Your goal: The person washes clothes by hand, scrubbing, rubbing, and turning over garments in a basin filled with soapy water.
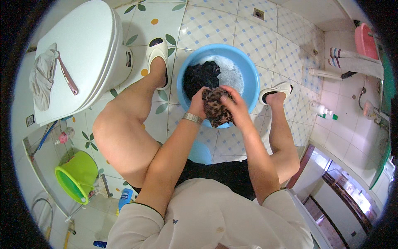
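Note:
Both my hands hold a brown and black patterned cloth (217, 107) over the near side of a light-blue plastic basin (254, 76). My left hand (197, 104), with a metal-band watch at the wrist, grips the cloth's left edge. On its right side my right hand (235, 104) is closed around it, slightly blurred. Behind the hands, a dark wet cloth (200, 77) lies in the basin's left part. White suds (231, 73) cover the water beside it.
A brush (67, 74) and a grey cloth (44, 79) lie on the white toilet lid (84, 37) at left. A green bucket (77, 176) is at lower left. My feet in white slippers flank the basin. Bottles (320, 108) stand by the right wall; a floor drain (258, 14) is beyond.

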`<action>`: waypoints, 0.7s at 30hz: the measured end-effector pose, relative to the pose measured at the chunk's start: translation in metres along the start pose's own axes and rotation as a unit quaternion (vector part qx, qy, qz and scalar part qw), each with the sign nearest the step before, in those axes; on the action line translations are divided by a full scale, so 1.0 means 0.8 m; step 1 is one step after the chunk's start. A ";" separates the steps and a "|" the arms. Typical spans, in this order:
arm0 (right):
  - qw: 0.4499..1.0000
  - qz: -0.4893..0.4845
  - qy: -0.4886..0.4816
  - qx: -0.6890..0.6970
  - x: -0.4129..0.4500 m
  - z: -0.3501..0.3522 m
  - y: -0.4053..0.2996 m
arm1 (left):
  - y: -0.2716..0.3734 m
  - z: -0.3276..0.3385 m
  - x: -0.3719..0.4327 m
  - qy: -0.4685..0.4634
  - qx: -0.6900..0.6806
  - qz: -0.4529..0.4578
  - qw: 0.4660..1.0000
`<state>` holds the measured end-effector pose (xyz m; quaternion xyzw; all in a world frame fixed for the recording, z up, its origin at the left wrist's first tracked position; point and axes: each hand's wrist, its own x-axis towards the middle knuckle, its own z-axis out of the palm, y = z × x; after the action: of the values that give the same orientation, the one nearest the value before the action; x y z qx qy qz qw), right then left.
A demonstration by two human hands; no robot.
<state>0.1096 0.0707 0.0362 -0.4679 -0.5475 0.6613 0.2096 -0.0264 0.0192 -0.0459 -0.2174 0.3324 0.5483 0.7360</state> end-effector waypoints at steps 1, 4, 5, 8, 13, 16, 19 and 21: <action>1.000 0.000 -0.002 0.001 -0.014 0.020 -0.006 | 0.002 -0.009 0.002 -0.028 -0.023 0.004 0.999; 0.936 -0.137 0.129 -0.298 -0.035 0.055 -0.007 | -0.003 0.013 -0.021 -0.013 0.017 0.033 0.999; 0.935 -0.135 0.133 -0.300 -0.030 0.048 0.008 | -0.010 0.028 -0.030 -0.020 -0.044 -0.015 0.999; 0.967 0.021 0.208 -0.145 0.007 0.029 0.031 | -0.034 0.053 -0.033 -0.022 0.025 0.047 0.998; 0.927 -0.004 0.338 0.162 0.055 0.023 0.037 | -0.062 0.048 -0.037 0.074 0.140 0.071 0.985; 0.957 -0.050 0.285 0.022 0.044 0.024 0.051 | -0.053 0.041 -0.034 0.034 0.020 0.045 0.998; 0.965 -0.068 0.212 -0.139 0.014 0.033 0.035 | -0.039 0.043 -0.035 -0.060 -0.033 0.091 0.993; 0.965 -0.089 0.184 -0.166 -0.002 0.036 0.024 | -0.028 0.048 -0.038 -0.063 -0.049 0.059 0.995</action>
<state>0.0901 0.0485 0.0182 -0.5597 -0.6407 0.4421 0.2841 -0.0009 0.0188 0.0014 -0.1984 0.2697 0.6191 0.7104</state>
